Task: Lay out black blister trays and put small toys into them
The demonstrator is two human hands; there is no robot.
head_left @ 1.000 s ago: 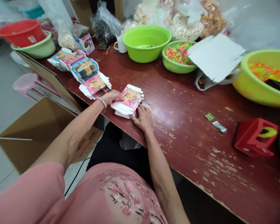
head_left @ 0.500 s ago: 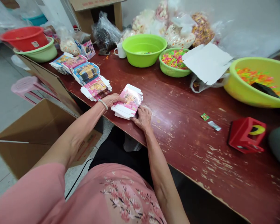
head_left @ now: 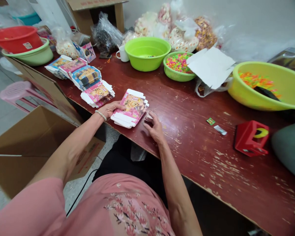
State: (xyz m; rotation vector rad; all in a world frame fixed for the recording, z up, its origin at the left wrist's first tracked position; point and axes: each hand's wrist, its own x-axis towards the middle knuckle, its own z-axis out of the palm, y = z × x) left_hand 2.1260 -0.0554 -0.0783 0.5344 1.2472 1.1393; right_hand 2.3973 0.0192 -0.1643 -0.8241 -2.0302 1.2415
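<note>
A small stack of flattened pink printed cartons point(head_left: 131, 106) with white flaps rests on the table near its front edge. My left hand point(head_left: 112, 109) grips the stack's left side, thumb on top. Just right of the cartons, my right hand point(head_left: 154, 126) is apart from them, its fingers curved and spread with nothing between them. More flattened cartons, pink point(head_left: 98, 93) and blue point(head_left: 86, 77), lie in overlapping piles to the left of my left hand.
Along the back of the red-brown table point(head_left: 186, 131) stand a green basin point(head_left: 147, 59), a basket of colourful pieces point(head_left: 178, 73) and a yellow-green basin point(head_left: 260, 98). A red tape dispenser point(head_left: 252, 137) sits at right. An open cardboard box point(head_left: 34, 141) stands at lower left.
My right hand has let go of the cartons' right edge and opened beside it. My left hand still holds the stack, its thumb shifted towards the left edge. The view has turned slightly right.
</note>
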